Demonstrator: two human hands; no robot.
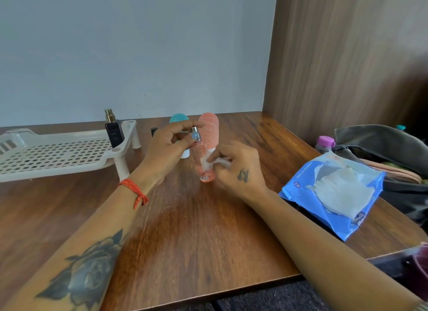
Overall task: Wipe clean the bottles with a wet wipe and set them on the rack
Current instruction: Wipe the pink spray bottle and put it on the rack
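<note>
My left hand (170, 146) pinches the silver spray top of a pink bottle (205, 171), which is upright just above the wooden table (196, 229). My right hand (236, 164) presses a white wet wipe (214, 161) against the bottle's side. A pink cap or second pink bottle (209, 127) stands right behind it. A black bottle with a gold top (112, 130) stands on the white perforated rack (58, 155) at the left. Partly hidden behind my left hand are a teal-capped bottle (179, 119) and a small dark item (153, 131).
A blue wet-wipe pack (333, 192) with a wipe pulled out lies at the right. Behind it is an open grey bag (382, 144) and a purple-capped bottle (325, 144). A wood panel wall closes the right side; the table edge is near me.
</note>
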